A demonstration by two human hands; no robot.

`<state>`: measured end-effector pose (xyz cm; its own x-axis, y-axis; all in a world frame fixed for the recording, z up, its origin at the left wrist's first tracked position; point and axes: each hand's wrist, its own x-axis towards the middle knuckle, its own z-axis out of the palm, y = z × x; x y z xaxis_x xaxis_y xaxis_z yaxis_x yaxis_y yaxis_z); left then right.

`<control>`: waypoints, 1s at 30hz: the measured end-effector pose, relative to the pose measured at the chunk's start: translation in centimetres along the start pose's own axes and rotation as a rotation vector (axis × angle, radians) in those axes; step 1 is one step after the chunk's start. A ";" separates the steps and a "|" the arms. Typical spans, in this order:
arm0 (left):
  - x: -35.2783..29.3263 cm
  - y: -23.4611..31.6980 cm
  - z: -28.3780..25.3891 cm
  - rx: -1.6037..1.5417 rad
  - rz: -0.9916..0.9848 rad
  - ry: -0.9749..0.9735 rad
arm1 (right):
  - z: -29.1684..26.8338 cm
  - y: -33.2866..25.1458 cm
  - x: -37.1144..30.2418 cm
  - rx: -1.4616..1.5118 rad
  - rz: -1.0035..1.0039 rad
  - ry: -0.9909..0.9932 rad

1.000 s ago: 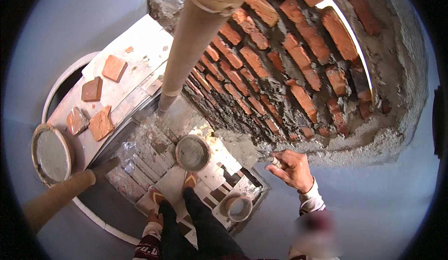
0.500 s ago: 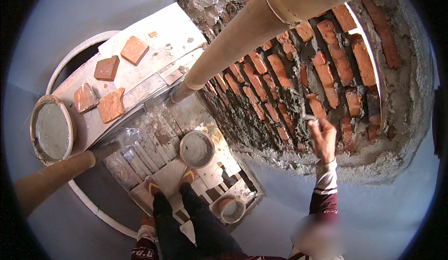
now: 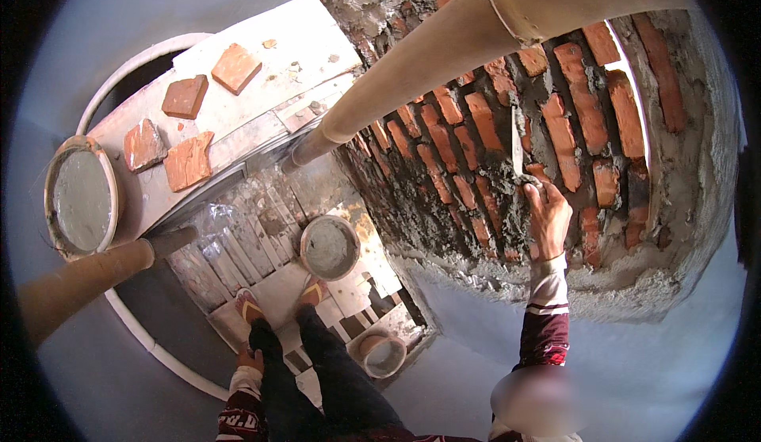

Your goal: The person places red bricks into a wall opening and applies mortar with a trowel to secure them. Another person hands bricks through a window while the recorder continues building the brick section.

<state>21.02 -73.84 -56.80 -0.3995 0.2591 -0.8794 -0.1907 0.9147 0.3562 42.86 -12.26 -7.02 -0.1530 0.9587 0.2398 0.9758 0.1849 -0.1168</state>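
At the brick wall [image 3: 485, 121], the nearer right hand [image 3: 549, 221] grips a trowel [image 3: 517, 142] pointing ahead, roughly in line with the forearm [image 3: 545, 323], while the left hand [image 3: 250, 359], grip unclear, hangs by a leg [image 3: 279, 378].

Four loose brick pieces [image 3: 185, 97] observed lying on the pale board [image 3: 300, 26]. Thick bamboo pole [image 3: 424, 65] slants upward past the board's right end. Second bamboo pole [image 3: 87, 285] noted below the board. Clear plastic [image 3: 222, 218], crumpled, lies near the board's lower edge. White curved pipe [image 3: 133, 62] shows at the board's upper left
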 end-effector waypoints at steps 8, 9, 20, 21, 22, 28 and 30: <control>-3.5 3.9 -2.4 0.347 -0.006 -0.041 | 0.3 0.9 -2.2 -0.281 -0.219 0.150; -2.8 2.3 -2.2 0.240 -0.027 -0.044 | 0.3 0.7 -2.6 -0.296 -0.253 0.142; -4.6 6.4 -4.0 0.253 0.008 0.040 | 0.8 -0.2 -1.5 0.899 0.188 -0.500; -2.8 3.2 -3.1 0.137 0.017 0.059 | 1.4 0.2 -0.3 0.667 0.140 -0.280; -1.6 -0.1 -2.5 0.031 0.026 0.070 | 0.4 0.9 -0.3 0.529 0.117 -0.230; -4.0 6.5 -3.3 0.344 0.058 -0.026 | 2.0 3.6 -4.6 0.482 0.114 -0.129; -4.0 6.5 -3.5 0.338 0.032 -0.023 | 2.7 3.1 -4.1 0.230 0.032 -0.101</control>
<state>18.25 -69.98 -49.81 -0.3798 0.2927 -0.8775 0.1315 0.9561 0.2620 46.09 -15.03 -11.00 -0.1484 0.9795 0.1361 0.9210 0.1870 -0.3416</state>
